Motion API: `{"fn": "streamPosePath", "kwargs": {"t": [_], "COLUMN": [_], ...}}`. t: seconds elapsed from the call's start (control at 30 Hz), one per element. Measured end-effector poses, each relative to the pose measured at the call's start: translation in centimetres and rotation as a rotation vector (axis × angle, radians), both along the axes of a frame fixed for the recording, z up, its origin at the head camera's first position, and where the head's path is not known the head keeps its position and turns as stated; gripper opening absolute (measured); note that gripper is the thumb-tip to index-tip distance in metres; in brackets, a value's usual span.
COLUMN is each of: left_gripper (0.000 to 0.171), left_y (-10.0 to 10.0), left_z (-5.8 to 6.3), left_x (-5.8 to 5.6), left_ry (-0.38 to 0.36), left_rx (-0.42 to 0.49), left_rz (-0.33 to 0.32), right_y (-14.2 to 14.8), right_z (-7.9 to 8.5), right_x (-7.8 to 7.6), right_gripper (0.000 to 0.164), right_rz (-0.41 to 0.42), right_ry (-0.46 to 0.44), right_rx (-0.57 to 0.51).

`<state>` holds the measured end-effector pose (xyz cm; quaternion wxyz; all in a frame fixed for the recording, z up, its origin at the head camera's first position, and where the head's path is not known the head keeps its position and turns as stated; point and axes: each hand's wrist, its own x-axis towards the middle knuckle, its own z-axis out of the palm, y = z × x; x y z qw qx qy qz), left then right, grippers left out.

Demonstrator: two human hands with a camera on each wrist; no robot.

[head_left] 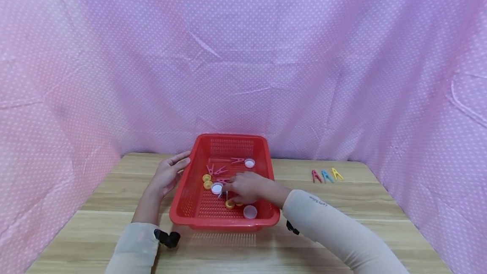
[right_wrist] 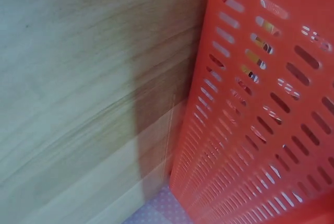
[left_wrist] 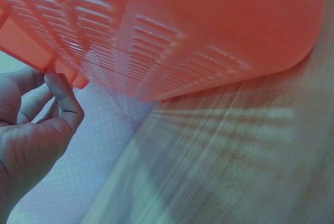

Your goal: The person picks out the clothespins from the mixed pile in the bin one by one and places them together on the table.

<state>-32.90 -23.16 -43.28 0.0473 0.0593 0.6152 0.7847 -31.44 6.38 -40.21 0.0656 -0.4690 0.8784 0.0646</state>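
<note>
A red plastic basket (head_left: 224, 222) with slotted walls stands on the wooden table. At its left rim, my left hand (head_left: 167, 176) pinches the edge between thumb and fingers; the left wrist view shows this grip (left_wrist: 44, 114) up close. My right hand (head_left: 247, 187) reaches over the right wall into the basket, fingers pointing down among small things. Beneath its fingertips lie a yellow cap (head_left: 230, 204) and something small and dark; I cannot tell whether the fingers hold anything. Around it lie pink clothespins (head_left: 220, 171), white round lids (head_left: 217, 188), a translucent lid (head_left: 250, 212) and more yellow caps (head_left: 207, 184).
To the right of the basket, a pink clothespin (head_left: 316, 176), a blue clothespin (head_left: 326, 176) and a yellow clothespin (head_left: 336, 174) lie in a row on the table (head_left: 365, 215). Behind the table hangs a pink dotted cloth (head_left: 243, 75), which also covers both sides.
</note>
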Motion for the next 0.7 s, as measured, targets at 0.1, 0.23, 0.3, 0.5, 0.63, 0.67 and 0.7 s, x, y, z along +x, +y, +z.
{"fn": "streamPosePath", "kwargs": {"t": [0.1, 0.23, 0.3, 0.5, 0.63, 0.67, 0.7], "left_gripper": [0.059, 0.059, 0.059, 0.059, 0.057, 0.056, 0.057], "left_y": [0.03, 0.10, 0.07, -0.03, -0.06, -0.02, 0.01], "left_z": [-0.03, -0.10, -0.17, -0.24, -0.11, -0.05, 0.01], "left_x": [-0.03, 0.01, 0.02, 0.10, -0.02, -0.08, -0.14], "left_ry": [0.006, 0.008, 0.006, -0.006, -0.013, -0.015, -0.014], "left_rx": [0.006, 0.011, 0.018, 0.004, -0.020, -0.024, -0.029], "left_rz": [-0.007, -0.012, -0.008, 0.008, 0.017, 0.021, 0.017], "right_y": [0.01, -0.08, -0.15, 0.08, 0.46, 0.54, 0.62], "right_z": [-0.09, -0.13, -0.18, -0.29, 0.01, 0.13, 0.26], "right_x": [-0.02, 0.08, 0.08, -0.13, -0.34, -0.37, -0.41], "right_gripper": [0.049, 0.044, 0.042, 0.035, 0.031, 0.031, 0.030], "right_rz": [-0.001, 0.007, 0.010, 0.003, -0.022, -0.031, -0.042], "right_ry": [-0.017, -0.014, -0.012, 0.007, 0.039, 0.045, 0.044], "right_rx": [-0.009, 0.004, 0.007, 0.027, 0.052, 0.057, 0.056]}}
